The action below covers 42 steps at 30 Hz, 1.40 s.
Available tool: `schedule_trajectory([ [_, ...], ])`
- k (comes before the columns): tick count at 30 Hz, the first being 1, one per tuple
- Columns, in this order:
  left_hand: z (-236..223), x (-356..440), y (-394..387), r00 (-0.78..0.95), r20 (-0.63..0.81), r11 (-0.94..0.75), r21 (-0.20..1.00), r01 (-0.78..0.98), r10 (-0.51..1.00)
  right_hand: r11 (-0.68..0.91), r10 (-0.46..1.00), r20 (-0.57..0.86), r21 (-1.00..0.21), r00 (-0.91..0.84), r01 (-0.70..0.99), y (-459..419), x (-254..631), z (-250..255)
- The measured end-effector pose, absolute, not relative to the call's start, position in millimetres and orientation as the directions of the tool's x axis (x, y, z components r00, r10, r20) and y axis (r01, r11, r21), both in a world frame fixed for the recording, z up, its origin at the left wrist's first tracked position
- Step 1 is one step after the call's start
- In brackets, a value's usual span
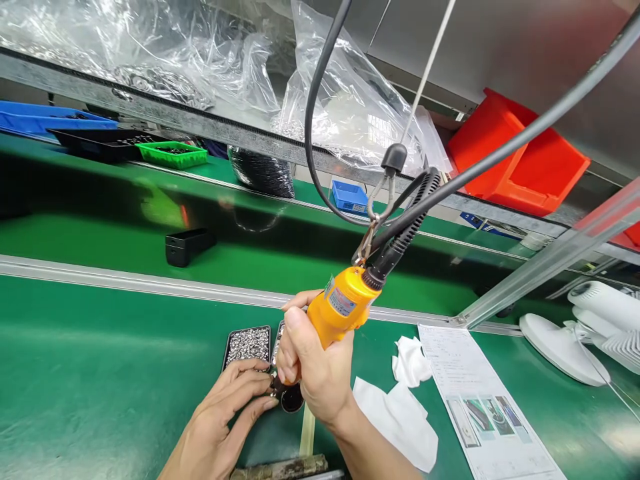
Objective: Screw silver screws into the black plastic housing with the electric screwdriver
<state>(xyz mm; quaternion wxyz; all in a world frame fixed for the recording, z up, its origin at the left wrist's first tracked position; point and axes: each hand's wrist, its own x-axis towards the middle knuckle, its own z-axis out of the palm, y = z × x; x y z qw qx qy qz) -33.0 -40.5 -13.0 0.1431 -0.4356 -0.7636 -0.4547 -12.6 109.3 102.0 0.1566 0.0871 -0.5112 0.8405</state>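
Note:
My right hand (313, 370) is wrapped around an orange electric screwdriver (340, 308) that hangs from a hook and a black coiled cable (407, 223). The driver points down at a small dark round part (291, 399) on the green bench. My left hand (227, 413) pinches that part with its fingertips, right under the driver's tip. Just behind my hands lies a small black tray of silver screws (247, 345).
White cloths (400, 413) and a printed instruction sheet (480, 403) lie to the right. A white fan (585, 333) stands at the far right. A black box (189, 245) rides the green conveyor (100, 227). Bins and plastic bags fill the shelf above.

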Motion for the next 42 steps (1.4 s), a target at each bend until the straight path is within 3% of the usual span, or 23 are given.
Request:
schedule_trajectory([
  [10,-20,-37,-42,-0.585,0.633,0.236,0.551,0.801,0.507,-0.395,0.213,0.303,-0.843,-0.929,-0.365,110,-13,102],
  [15,-17,-29,-53,-0.716,0.543,0.294,0.666,0.685,0.438,-0.336,0.267,0.270,-0.874,-0.925,-0.352,117,-10,97],
  [21,-24,-12,-59,-0.818,0.422,0.231,0.815,0.531,0.391,-0.223,0.300,0.275,-0.911,-0.913,-0.348,123,-1,67],
  [42,-20,-5,-56,-0.785,0.463,0.183,0.802,0.569,0.411,-0.116,0.334,0.278,-0.936,-0.901,-0.331,121,0,31],
])
